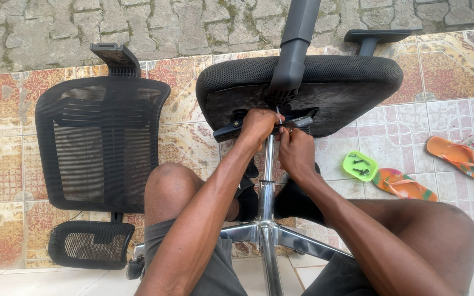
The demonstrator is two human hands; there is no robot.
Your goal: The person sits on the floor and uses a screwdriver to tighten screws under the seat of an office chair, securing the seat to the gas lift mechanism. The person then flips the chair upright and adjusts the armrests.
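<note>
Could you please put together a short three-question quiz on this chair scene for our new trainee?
1. True or false: both hands are at the mechanism under the tipped chair seat.
2. Where does the detached mesh backrest lie? A) on the person's left, flat on the tiles B) on the seat C) against the stone wall
3. What does the small green tray hold?

Key
1. True: the left hand and the right hand meet at the plate above the chrome column.
2. A.
3. A few dark screws; it sits beside the orange sandals.
</note>
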